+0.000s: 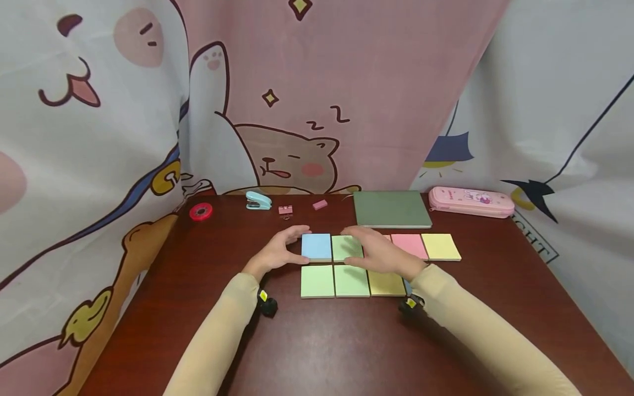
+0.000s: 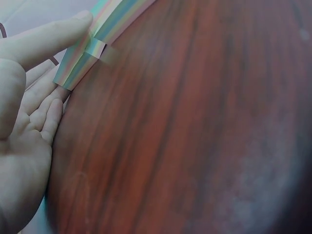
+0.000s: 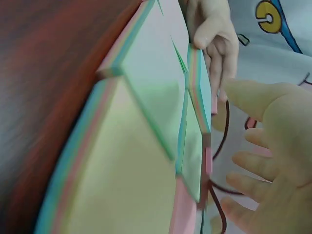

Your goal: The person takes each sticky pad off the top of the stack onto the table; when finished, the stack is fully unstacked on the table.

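Sticky-note pads lie in two rows on the dark red table (image 1: 208, 330). My left hand (image 1: 289, 247) rests at the left edge of the blue pad (image 1: 316, 246), thumb at its far corner and fingers straight. In the left wrist view the left hand (image 2: 34, 97) shows an open palm against the pad stack's edge (image 2: 85, 56). My right hand (image 1: 369, 250) lies flat over the green pad (image 1: 344, 247) and hides the pad beside it. In the right wrist view the right hand (image 3: 273, 146) hovers with spread fingers over a green pad (image 3: 156, 92).
A pink pad (image 1: 409, 245) and a yellow pad (image 1: 441, 247) end the far row; two green pads (image 1: 317, 281) and a yellow pad (image 1: 386, 284) form the near row. Behind are a green notebook (image 1: 391, 209), pink pencil case (image 1: 470, 201), blue stapler (image 1: 258, 201), red tape roll (image 1: 200, 211), eraser (image 1: 320, 204).
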`<state>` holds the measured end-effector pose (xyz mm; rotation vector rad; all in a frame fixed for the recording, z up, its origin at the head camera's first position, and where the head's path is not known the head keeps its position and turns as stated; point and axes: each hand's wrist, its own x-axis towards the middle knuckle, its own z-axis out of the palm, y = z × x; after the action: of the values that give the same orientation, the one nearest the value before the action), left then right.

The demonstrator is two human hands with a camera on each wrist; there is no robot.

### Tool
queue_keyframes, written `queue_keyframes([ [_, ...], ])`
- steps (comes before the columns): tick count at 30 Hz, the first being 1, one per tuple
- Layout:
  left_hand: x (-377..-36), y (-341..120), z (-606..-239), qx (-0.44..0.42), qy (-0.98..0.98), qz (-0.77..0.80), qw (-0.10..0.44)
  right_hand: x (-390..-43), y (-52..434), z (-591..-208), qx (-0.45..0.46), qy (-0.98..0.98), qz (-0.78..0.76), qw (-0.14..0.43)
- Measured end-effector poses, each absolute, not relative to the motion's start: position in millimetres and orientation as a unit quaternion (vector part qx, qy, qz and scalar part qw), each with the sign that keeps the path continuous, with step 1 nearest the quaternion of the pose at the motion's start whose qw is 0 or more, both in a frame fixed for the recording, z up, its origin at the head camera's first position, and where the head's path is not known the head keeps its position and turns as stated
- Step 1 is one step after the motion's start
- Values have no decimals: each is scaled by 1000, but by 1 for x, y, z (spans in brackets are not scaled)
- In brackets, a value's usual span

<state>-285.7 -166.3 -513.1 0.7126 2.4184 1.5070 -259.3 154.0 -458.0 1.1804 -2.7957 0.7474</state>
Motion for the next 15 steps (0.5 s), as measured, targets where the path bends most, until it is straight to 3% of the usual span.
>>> queue_keyframes([
  [8,-289,-168,-515,242,820,508,103,-276,106,-463,366,-902,224,-57],
  [15,-287,-168,-513,240,822,505,109,-279,90,-468,368,-901,219,-71],
])
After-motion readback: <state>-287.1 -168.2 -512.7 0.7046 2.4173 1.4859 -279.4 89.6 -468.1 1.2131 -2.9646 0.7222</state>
